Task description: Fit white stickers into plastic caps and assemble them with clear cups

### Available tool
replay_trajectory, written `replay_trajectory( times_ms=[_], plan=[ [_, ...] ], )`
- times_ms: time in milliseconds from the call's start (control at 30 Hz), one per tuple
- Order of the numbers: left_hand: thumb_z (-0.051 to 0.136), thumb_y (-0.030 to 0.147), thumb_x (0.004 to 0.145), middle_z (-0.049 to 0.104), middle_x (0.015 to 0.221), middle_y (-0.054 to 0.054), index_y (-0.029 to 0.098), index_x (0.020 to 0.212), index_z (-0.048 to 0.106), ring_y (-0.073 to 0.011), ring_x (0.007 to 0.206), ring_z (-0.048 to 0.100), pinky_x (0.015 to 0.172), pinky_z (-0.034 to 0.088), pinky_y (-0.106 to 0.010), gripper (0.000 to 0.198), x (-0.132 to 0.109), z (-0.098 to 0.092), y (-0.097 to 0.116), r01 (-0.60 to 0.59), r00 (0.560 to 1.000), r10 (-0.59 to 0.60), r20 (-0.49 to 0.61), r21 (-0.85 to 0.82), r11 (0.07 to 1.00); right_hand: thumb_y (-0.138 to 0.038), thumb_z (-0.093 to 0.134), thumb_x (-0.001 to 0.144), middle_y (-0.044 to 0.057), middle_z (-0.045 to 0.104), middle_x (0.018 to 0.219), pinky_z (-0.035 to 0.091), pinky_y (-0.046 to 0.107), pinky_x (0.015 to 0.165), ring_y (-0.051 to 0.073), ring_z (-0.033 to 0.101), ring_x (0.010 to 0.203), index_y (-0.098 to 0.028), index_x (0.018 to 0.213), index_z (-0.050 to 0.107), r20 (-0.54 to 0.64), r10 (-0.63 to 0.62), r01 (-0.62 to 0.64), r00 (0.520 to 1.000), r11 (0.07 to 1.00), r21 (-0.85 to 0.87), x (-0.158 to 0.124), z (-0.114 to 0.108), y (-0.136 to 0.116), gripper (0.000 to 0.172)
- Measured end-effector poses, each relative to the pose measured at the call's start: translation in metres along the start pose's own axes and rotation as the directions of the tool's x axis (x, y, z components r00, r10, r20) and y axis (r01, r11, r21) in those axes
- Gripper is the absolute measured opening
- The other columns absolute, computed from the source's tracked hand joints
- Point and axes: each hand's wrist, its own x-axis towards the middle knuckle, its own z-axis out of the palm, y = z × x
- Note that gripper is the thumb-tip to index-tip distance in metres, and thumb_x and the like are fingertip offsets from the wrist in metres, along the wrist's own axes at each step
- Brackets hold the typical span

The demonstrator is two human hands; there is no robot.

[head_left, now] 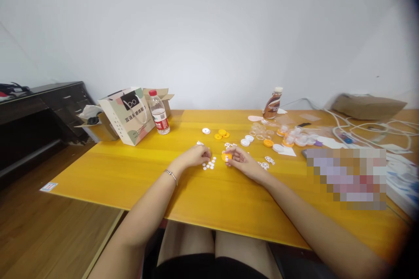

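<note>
My right hand (241, 161) grips an orange round plastic piece (225, 156) between thumb and fingers, above the table. A small white spot shows against the piece near the thumb. To its left, my left hand (198, 155) is closed with fingers curled down; whatever its fingertips hold, if anything, is hidden. Just beside those fingertips, several small white discs (208, 166) lie scattered on the wood. White pieces with holes (263, 165) rest to the right of my right hand, and more holed pieces (230, 144) lie behind it.
Behind my hands are orange round pieces (221, 134) and white round pieces (247, 140). Clear and orange parts (296, 136) crowd the right, near a brown drink bottle (272, 103) and cables (340, 126). At left stand a water bottle (159, 113) and paper bag (126, 117).
</note>
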Motion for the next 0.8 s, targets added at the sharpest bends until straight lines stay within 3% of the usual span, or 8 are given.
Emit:
replay_trajectory(
  times_ms=[267,467,633,800],
  plan=[
    [0.05,0.017,0.071,0.066,0.074,-0.002,0.015,0.078,0.065,-0.0109,0.063,0.055,0.061,0.039,-0.019,0.017,0.001,-0.002,0.002,0.008,1.0,-0.008,-0.006,0.071,0.997,-0.03,0.062,0.07,-0.001,0.055,0.088,0.049,0.034,0.077,0.011,0.057,0.069,-0.023,0.09,0.05,0.026,0.001,0.0,1.0,0.999,-0.049,0.0,-0.001,0.002,0.024],
    [0.048,0.008,0.065,0.064,0.068,-0.005,0.014,0.069,0.065,-0.0131,0.061,0.053,0.06,0.037,-0.022,0.019,-0.001,-0.001,0.005,0.054,0.995,-0.036,-0.092,0.193,0.98,-0.03,0.062,0.07,0.0,0.055,0.089,0.049,0.034,0.078,0.011,0.057,0.07,-0.023,0.09,0.05,0.027,0.009,-0.007,1.0,0.999,-0.046,0.001,-0.003,0.003,0.025],
    [0.046,0.012,0.074,0.062,0.077,-0.007,0.015,0.076,0.064,-0.0149,0.071,0.055,0.066,0.039,-0.023,0.018,0.0,0.005,0.011,0.026,0.99,0.007,-0.14,0.235,0.972,-0.029,0.063,0.069,-0.001,0.055,0.084,0.049,0.033,0.077,0.01,0.056,0.069,-0.022,0.09,0.05,0.013,0.001,-0.001,1.0,0.998,-0.06,0.002,-0.003,0.003,0.025],
    [0.043,0.021,0.083,0.062,0.086,-0.007,0.017,0.087,0.063,-0.0165,0.083,0.056,0.076,0.04,-0.025,0.021,0.0,0.009,0.019,-0.065,0.949,0.127,-0.289,0.214,0.975,-0.026,0.062,0.069,-0.002,0.055,0.084,0.048,0.031,0.075,0.01,0.057,0.069,-0.022,0.089,0.05,0.008,-0.013,0.013,1.0,0.998,-0.056,0.002,-0.004,0.005,0.023]
  ],
)
